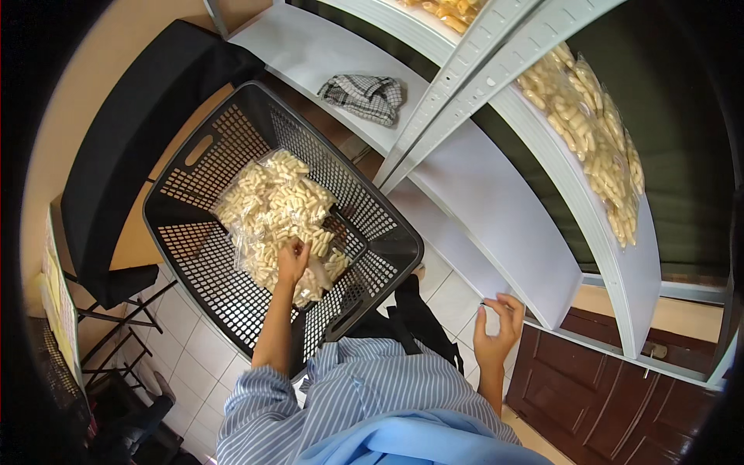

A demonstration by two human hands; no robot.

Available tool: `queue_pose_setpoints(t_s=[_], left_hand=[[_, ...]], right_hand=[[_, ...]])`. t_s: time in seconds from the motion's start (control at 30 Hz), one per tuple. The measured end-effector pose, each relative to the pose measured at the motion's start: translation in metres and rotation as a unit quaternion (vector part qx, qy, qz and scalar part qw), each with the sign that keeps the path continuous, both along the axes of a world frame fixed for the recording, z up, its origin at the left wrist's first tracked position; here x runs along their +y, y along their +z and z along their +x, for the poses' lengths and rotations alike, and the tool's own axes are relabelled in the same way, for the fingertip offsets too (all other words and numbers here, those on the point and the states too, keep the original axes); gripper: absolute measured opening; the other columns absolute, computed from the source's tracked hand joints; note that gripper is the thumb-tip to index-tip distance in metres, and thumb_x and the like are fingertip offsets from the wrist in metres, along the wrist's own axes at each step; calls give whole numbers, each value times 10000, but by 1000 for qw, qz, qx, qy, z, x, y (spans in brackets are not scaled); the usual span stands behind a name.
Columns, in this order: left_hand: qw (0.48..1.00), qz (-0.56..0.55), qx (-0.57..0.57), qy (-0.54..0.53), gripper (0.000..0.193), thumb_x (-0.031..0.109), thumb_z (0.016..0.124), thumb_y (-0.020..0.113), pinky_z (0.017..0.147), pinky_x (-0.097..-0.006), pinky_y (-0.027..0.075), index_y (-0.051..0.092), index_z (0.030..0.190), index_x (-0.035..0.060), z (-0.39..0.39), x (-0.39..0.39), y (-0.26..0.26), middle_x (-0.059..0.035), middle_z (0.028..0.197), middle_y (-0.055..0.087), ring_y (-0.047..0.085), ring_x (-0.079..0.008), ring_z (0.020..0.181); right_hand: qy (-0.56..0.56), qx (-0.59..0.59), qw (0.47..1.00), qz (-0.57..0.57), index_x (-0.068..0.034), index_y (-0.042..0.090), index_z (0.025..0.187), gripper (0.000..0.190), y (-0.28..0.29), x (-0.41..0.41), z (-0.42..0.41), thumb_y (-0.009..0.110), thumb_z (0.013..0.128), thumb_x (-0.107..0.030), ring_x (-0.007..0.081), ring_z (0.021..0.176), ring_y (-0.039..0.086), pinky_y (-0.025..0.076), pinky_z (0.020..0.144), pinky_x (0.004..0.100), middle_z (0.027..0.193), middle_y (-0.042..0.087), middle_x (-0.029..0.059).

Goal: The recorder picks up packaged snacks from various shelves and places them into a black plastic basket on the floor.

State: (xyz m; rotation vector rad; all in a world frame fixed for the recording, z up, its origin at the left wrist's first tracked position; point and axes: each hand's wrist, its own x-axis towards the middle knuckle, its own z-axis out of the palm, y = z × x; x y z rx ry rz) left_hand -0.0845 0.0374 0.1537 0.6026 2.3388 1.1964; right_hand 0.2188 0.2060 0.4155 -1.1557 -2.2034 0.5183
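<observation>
In front of me stands a black perforated plastic basket point(381, 273) holding several clear plastic bags of pale, finger-shaped snacks point(279, 197). My left hand point(294, 260) reaches into the basket, its fingers closed on the top of one snack bag near the basket's front side. My right hand point(498, 328) is raised outside the basket, to the right, beside the shelf edge; its fingers are apart and curled, with nothing in them. More bagged snacks point(593, 139) lie on an upper shelf at the right.
A white shelf rack point(494, 192) with a slotted metal post point(442, 99) rises close at the right. A checkered cloth point(366, 97) lies on one shelf. A black-covered chair point(133, 139) is at the left. A brown wooden door point(587, 378) stands at the lower right, above tiled floor.
</observation>
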Motion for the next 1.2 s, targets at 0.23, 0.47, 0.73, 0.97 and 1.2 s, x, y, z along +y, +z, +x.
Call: queue_pose_setpoints(t_s=[0.23,0.47,0.73,0.97,1.2], left_hand=[[879,309,-274,-239,223,24,619,660,436,-185,314,442,593,66,5,42,228,23,558,446,412,-41,491],[736,451,-389,-323,249,25,543,657,434,-182,274,417,594,66,52,113,318,-8,541,439,384,-67,476],[731,452,-412,-303,417,299,705,586,415,-182,335,328,922,53,132,206,329,-82,782,441,438,-76,501],[785,439,-361,-246,582,338,820,461,477,-215,369,222,1282,77,118,217,298,-99,1159,437,449,-107,574],[798,461,-383,-69,429,270,845,440,618,-224,378,330,1210,73,95,180,250,-11,1053,483,454,-88,740]], right_hand=[[258,109,946,-161,-21,506,1020,494,19,37,-59,713,598,-171,256,964,472,385,816,332,1030,468,124],[493,165,771,-368,16,224,1253,876,55,42,-72,730,607,-289,195,1096,375,297,928,327,1190,380,130],[367,339,718,-485,-7,256,1228,695,61,81,10,642,658,-101,165,1071,382,323,902,290,1150,389,95],[-11,529,818,-227,-23,405,1108,429,158,225,143,508,724,-186,189,917,531,457,753,331,1016,510,95],[-115,372,846,-364,-102,511,1002,310,121,420,193,527,747,-277,170,892,537,463,733,324,970,552,53]])
